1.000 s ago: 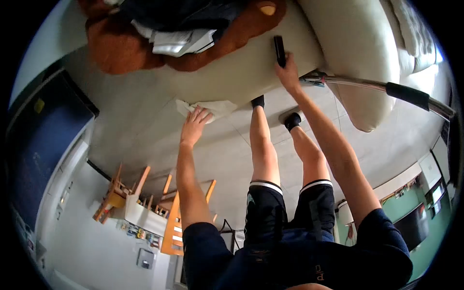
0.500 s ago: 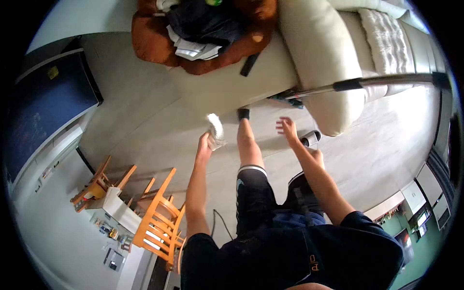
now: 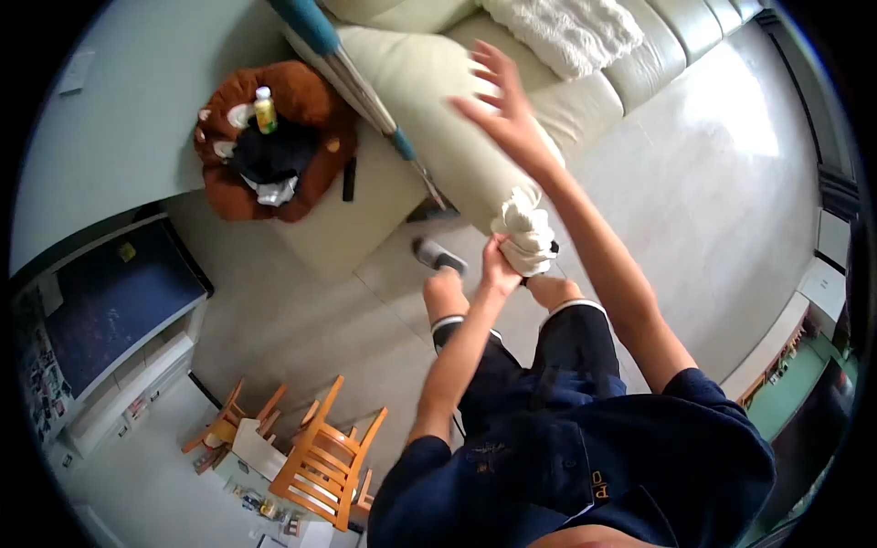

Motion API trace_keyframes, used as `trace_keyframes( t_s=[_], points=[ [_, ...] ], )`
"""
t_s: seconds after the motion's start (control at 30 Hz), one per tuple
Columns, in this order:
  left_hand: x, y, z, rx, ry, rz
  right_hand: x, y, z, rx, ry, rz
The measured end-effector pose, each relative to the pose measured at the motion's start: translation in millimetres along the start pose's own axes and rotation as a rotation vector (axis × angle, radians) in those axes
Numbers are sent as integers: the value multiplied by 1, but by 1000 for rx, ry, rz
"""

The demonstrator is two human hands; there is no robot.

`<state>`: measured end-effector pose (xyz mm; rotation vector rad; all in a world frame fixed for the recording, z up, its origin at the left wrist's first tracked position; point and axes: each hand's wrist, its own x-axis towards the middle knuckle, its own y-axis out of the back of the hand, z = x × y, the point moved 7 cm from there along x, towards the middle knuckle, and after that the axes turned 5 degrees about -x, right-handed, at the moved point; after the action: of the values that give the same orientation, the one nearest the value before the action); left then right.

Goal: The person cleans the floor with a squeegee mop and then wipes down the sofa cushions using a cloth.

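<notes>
1. The left hand [image 3: 501, 267] was closed around a bundle of white cloth [image 3: 525, 228], grasping it near its lower side. The cloth sat bunched up above that hand, in front of the person's legs and close to the end of the pale sofa armrest [image 3: 420, 100]; whether it brushed the armrest could not be told.

2. The right hand [image 3: 512, 119] was released and held nothing, its fingers spread apart. In the view it lay over the armrest and seat, but contact with either could not be made out.

3. As for how far things had got, the cloth was already up in one hand — gathered and crumpled, not folded flat. Setting it down or spreading it out was not yet done.

4. Nearby, a long metal pole with blue sections [image 3: 365, 87] slanted along the armrest, its lower end near the floor, and neither hand was on it. Beside it, a slim black object [image 3: 349, 180] lay on the pale seat, next to a brown plush cushion [image 3: 315, 96].

5. The cushion held dark fabric [image 3: 274, 151], with a bottle [image 3: 265, 110] beside it — both well apart from the hands. A white textured throw [image 3: 566, 36] lay on the sofa beyond the right hand, and none of these was being handled.
</notes>
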<state>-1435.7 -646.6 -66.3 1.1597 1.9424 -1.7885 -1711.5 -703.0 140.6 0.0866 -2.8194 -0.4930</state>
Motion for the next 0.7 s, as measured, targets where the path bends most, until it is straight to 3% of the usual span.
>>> trace_keyframes(
  t_s=[0.03, 0.1, 0.17, 0.2, 0.23, 0.27, 0.3, 0.33, 0.37, 0.43, 0.47, 0.6, 0.67, 0.7],
  points=[
    [4, -5, -20, -160, 90, -332, 5, 11, -9, -62, 59, 74],
    [23, -26, -3, -63, -76, -227, 33, -59, -42, 353, -36, -194],
    [29, -47, 11, 25, -176, -100, 27, -65, -62, 378, -60, -112],
    [26, -90, 36, 1, -149, 35, 6, -92, -83, 261, 95, -17],
    [26, -102, 37, 20, -189, 64, 7, -96, -77, 330, -7, -87],
    [40, -103, 69, 49, -480, 6, -14, -101, -93, 352, -42, -169],
    [79, -107, 111, 79, -538, -72, -29, -115, -104, 352, 133, -189],
    [89, -125, 142, 116, -588, -163, -29, -111, -108, 366, 122, -210],
    [94, -153, 187, 366, -811, -83, -35, -108, -116, 359, 147, -277],
    [112, -207, 266, 637, -1019, 8, -41, -101, -125, 339, 173, -379],
    [118, -231, 297, 945, -1163, 72, -38, -99, -125, 310, 180, -402],
    [187, -299, 337, 2176, -1614, 340, -21, -78, -116, 208, 110, -665],
    [222, -274, 352, 2341, -1214, 448, -21, -72, -128, 416, 103, -894],
    [237, -251, 346, 2537, -1136, 611, -16, -66, -121, 410, 144, -967]
  ],
)
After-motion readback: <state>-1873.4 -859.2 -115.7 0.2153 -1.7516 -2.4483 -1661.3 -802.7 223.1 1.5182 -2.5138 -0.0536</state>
